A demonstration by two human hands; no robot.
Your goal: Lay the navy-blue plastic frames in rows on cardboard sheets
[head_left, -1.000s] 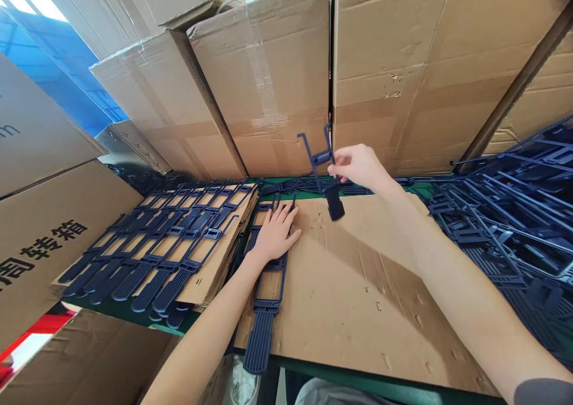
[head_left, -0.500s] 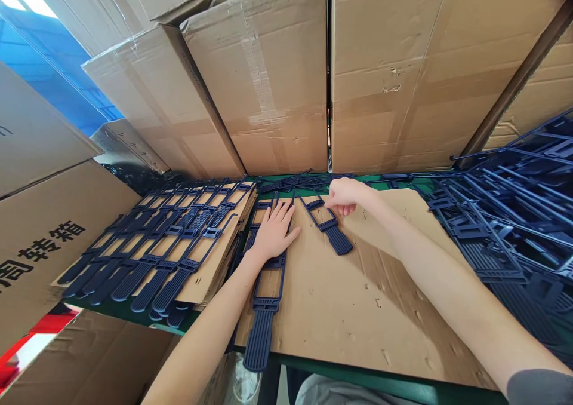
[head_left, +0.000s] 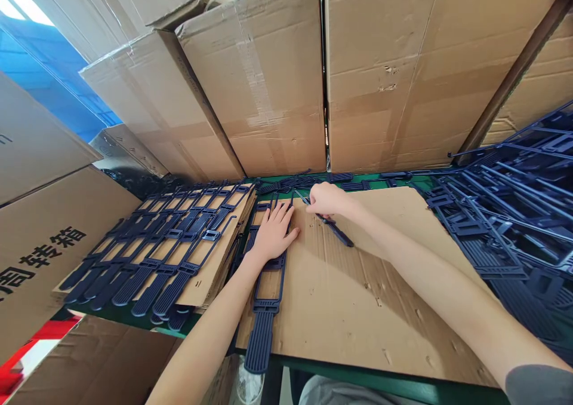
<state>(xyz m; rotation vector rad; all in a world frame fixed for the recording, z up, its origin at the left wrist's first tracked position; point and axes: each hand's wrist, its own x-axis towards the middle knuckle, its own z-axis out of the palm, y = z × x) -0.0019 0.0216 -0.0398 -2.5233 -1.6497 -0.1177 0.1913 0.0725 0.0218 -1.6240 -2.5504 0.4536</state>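
Observation:
My left hand (head_left: 274, 233) lies flat, fingers spread, over a dark blue plastic frame with a ribbed paddle end (head_left: 259, 336) at the left side of a cardboard sheet (head_left: 353, 309). Part of that frame is hidden under the palm. To the right, my right hand (head_left: 329, 200) has its fingers closed on a second dark blue plastic frame (head_left: 339, 233). This one is tilted nearly edge-on, its paddle end pointing down and right. The fingers cover its middle. Similar frames (head_left: 168, 294) lie in overlapping rows on a cardboard stack at the left.
A heap of dark blue plastic frames (head_left: 478, 232) rises at the right. More loose pieces (head_left: 286, 184) lie along the back of the green table (head_left: 389, 388). Tall cardboard boxes (head_left: 286, 82) wall off the back. A printed box (head_left: 54, 214) stands at the left.
My right hand has moved slightly left and turned its frame from face-up to nearly edge-on. The left hand stays flat in the same place.

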